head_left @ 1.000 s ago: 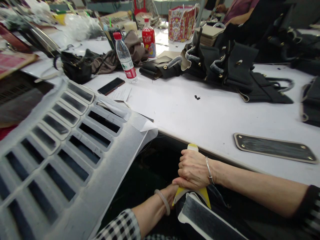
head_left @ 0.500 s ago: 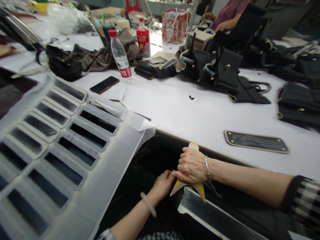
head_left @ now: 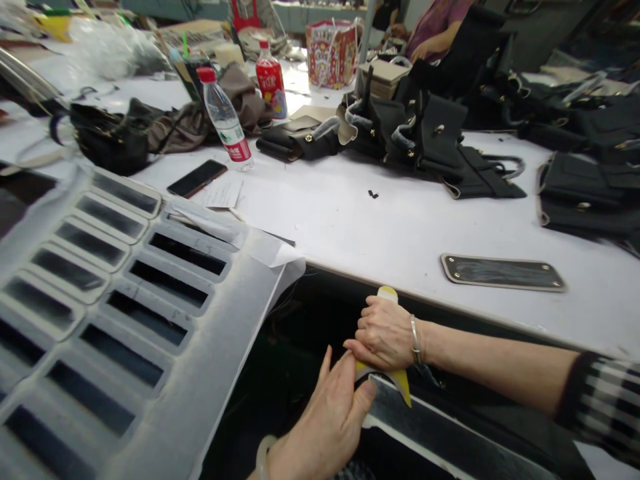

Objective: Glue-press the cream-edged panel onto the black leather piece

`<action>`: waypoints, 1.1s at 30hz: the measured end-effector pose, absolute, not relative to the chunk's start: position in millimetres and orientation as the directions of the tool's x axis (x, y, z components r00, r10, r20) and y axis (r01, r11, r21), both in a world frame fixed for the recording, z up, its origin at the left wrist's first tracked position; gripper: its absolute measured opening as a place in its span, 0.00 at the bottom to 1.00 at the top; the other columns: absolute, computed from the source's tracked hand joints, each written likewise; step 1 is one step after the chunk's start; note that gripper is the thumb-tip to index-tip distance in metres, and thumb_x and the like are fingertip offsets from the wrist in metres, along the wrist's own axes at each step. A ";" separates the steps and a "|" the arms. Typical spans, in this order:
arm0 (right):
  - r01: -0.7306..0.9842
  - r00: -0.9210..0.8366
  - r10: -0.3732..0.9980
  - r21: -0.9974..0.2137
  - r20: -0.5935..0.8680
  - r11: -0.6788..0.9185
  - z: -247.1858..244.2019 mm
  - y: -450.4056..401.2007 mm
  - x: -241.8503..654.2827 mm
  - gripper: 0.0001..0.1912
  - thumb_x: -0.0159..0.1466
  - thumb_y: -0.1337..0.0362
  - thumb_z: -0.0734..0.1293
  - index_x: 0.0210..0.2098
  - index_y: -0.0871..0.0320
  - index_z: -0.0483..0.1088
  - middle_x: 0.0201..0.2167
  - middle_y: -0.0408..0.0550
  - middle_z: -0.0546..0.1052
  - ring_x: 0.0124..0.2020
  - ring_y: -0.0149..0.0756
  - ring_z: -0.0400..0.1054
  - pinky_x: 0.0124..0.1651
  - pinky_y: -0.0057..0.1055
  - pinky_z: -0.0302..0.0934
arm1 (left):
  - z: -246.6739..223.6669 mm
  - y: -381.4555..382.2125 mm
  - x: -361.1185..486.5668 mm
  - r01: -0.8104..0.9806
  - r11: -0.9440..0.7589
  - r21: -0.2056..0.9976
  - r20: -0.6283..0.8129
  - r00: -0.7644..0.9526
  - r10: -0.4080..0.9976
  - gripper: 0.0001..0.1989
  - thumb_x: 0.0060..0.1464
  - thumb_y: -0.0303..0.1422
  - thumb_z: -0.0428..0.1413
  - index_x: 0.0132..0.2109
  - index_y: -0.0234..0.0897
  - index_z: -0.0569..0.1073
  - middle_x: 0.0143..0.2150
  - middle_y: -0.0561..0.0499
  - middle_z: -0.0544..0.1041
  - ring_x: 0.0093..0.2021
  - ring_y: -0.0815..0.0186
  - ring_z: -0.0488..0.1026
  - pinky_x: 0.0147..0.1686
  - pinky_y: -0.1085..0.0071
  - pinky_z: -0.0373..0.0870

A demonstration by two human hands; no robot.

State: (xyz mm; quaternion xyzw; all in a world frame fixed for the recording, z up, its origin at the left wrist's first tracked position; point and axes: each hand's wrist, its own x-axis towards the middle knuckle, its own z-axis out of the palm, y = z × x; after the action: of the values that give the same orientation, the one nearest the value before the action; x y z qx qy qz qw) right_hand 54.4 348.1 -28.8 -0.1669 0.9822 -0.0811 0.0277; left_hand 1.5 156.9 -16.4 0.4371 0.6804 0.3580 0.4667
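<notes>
My right hand (head_left: 387,333) is wrapped round a yellow and white piece (head_left: 388,293), whose curved, pointed lower end shows below the fist. Just left of it, my left hand (head_left: 333,413) has its fingers apart, the thumb near the lower end of the yellow piece; the tips of some fingers meet the right fist. Below both hands lies a long dark strip with a pale edge (head_left: 430,427), partly hidden by the left hand. On the white table (head_left: 320,213) rests a dark plate with a beige border and small rivets (head_left: 503,273).
A grey slotted tray (head_left: 200,373) fills the left side. Behind it are a phone (head_left: 197,178), a water bottle (head_left: 227,120) and a red bottle (head_left: 271,80). Several black leather bags (head_left: 440,133) lie at the back right. A person (head_left: 440,33) is far behind.
My left hand has moved nearer the camera and opened beside the yellow piece. My right hand keeps its grip. The table and its objects appear shifted slightly left in the view.
</notes>
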 end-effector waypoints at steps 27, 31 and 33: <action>0.163 -0.970 0.134 -0.136 -0.200 0.977 -14.8 313.1 105.0 0.31 0.74 0.59 0.51 0.21 0.60 0.73 0.22 0.52 0.78 0.23 0.34 0.66 0.33 0.36 0.42 | -28.0 161.4 -7.2 -0.243 0.386 0.890 -0.422 -0.120 0.898 0.30 0.65 0.52 0.40 0.60 0.39 0.72 0.60 0.47 0.73 0.64 0.54 0.64 0.69 0.54 0.47; 0.236 -0.949 0.192 -0.157 -0.250 0.959 -13.2 316.8 113.3 0.32 0.74 0.58 0.49 0.23 0.60 0.74 0.24 0.54 0.79 0.25 0.36 0.68 0.33 0.36 0.44 | -34.7 172.0 -14.9 -0.410 0.346 0.844 -0.429 -0.127 0.895 0.23 0.63 0.44 0.49 0.52 0.31 0.78 0.50 0.44 0.80 0.57 0.52 0.72 0.60 0.58 0.63; 0.284 -0.934 0.226 -0.190 -0.278 0.940 -13.4 322.1 121.3 0.32 0.73 0.56 0.49 0.22 0.60 0.74 0.24 0.55 0.79 0.25 0.37 0.69 0.33 0.36 0.45 | -37.8 174.8 -17.4 -0.384 0.356 0.852 -0.429 -0.122 0.895 0.19 0.58 0.39 0.55 0.51 0.31 0.79 0.49 0.43 0.81 0.55 0.51 0.73 0.58 0.57 0.64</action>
State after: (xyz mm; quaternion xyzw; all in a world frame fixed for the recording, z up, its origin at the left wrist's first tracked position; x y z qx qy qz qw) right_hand 121.3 322.1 -13.4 0.1303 0.9766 -0.1142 0.1272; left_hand -17.4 174.8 -37.8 0.2355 0.5426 0.5161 0.6195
